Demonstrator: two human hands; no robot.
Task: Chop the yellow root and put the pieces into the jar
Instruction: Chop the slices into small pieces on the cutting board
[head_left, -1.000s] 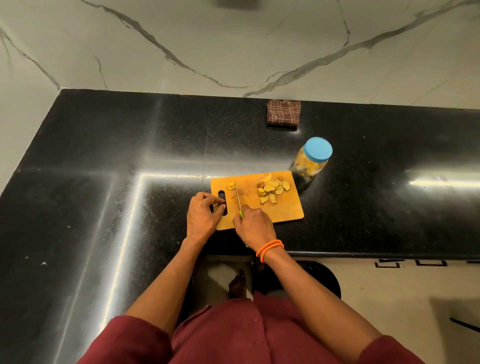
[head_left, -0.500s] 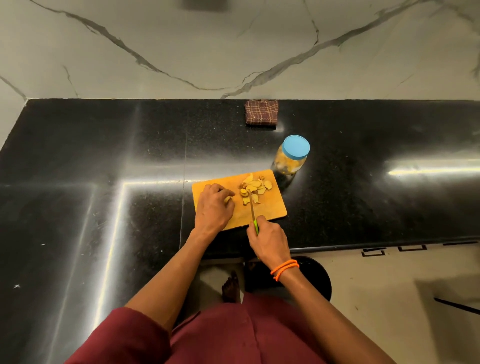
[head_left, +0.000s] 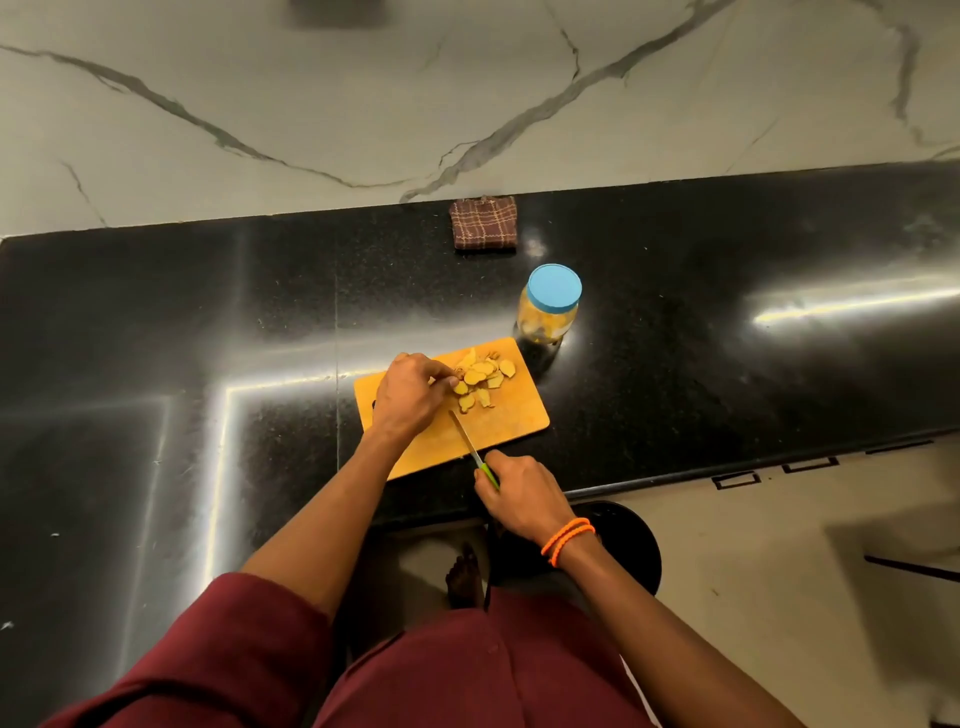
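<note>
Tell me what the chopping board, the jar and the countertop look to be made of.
Chopping board: probably wood or bamboo, matte orange-tan, with no glare. Jar: clear glass or plastic, I cannot tell which, since yellow pieces show through; its blue lid looks like plastic. Countertop: polished black speckled stone, likely granite, with mirror-like light streaks.

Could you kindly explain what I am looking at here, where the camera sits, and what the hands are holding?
There is no machine: a person wears a camera on the head, which looks down at their own two hands. On the black counter lies an orange cutting board with yellow root slices. The left hand rests on the board, its fingertips at the slices. The right hand grips a green-handled knife, blade lying over the board. Behind the board stands a jar with its blue lid on, and farther back a folded checked cloth.
</note>
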